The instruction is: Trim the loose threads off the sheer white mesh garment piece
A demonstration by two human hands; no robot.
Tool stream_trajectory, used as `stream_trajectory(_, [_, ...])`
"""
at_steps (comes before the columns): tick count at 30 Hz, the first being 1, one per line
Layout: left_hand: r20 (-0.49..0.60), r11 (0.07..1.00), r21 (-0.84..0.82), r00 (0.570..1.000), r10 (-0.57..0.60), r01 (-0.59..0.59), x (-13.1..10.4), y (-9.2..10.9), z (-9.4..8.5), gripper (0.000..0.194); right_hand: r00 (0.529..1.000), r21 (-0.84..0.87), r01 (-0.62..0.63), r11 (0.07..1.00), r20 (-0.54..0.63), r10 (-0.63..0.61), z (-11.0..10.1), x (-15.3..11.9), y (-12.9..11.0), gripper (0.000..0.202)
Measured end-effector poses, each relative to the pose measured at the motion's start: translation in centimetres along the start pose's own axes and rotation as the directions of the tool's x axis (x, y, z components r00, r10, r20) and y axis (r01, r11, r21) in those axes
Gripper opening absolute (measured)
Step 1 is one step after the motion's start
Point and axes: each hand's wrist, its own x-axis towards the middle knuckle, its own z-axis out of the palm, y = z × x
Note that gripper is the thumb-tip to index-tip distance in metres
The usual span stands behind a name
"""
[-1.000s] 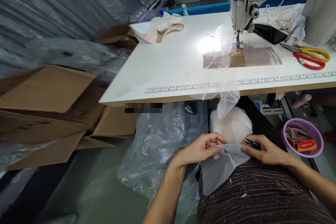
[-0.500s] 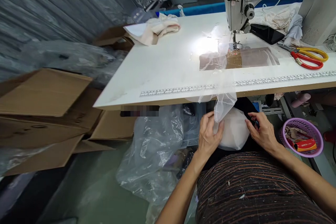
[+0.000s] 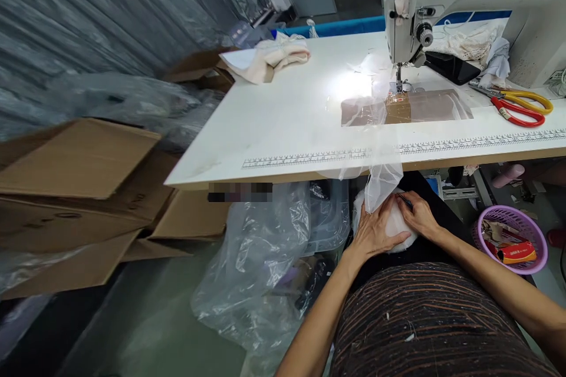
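On my lap rests a rounded, pale piece of sheer white fabric (image 3: 395, 225). Across its left part lies my left hand (image 3: 375, 231), flat with the fingers stretched out. My right hand (image 3: 418, 216) is closed around a small dark tool (image 3: 405, 201) at the upper right of the piece; its kind is too small and covered to tell. A strip of sheer white fabric (image 3: 384, 179) hangs over the table edge from the sewing machine (image 3: 400, 17) and reaches down to my left fingers.
Red- and yellow-handled scissors (image 3: 522, 103) and a black phone-like object (image 3: 451, 66) lie right on the white table (image 3: 274, 123). Cream fabric (image 3: 269, 59) lies at its back left. A purple basket (image 3: 537, 230) stands right, cardboard boxes (image 3: 79, 159) and a clear plastic bag (image 3: 260, 247) left.
Both hands have come closer together over the fabric piece. My left hand has flattened onto it, and my right hand has moved left with the dark tool. The camera view has shifted slightly.
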Motion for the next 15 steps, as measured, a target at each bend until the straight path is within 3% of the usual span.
stream_trajectory(4, [0.007,0.995,-0.068,0.998,-0.067,0.067,0.0,-0.4,0.4,0.097,0.999,0.063,-0.044,0.997,0.007,0.044,0.6,-0.2,0.2,0.029])
stream_trajectory(7, [-0.163,0.980,-0.180,0.980,-0.118,0.088,-0.7,-0.7,0.1,0.089,0.998,0.114,-0.057,0.992,0.008,0.057,0.0,-0.5,-0.3,0.034])
stream_trajectory(9, [-0.348,0.962,-0.258,0.921,-0.176,0.087,-1.3,-0.6,-0.6,0.075,0.998,0.139,-0.054,0.989,-0.007,0.056,-0.9,-0.8,-0.8,0.038])
stream_trajectory(12, [-0.574,0.936,-0.353,0.789,-0.219,0.003,-1.9,0.5,-2.3,0.060,0.996,0.175,-0.009,0.985,-0.086,0.024,-2.2,-1.5,-1.9,0.038])
stream_trajectory(13, [-0.614,0.927,-0.373,0.759,-0.215,-0.039,-1.9,1.1,-3.0,0.059,0.993,0.183,0.021,0.983,-0.119,0.001,-2.6,-1.7,-2.3,0.037])
stream_trajectory(15, [-0.638,0.910,-0.406,0.739,-0.215,-0.085,-1.5,2.4,-4.3,0.059,0.984,0.181,0.093,0.979,-0.167,-0.062,-3.1,-2.2,-3.3,0.033])
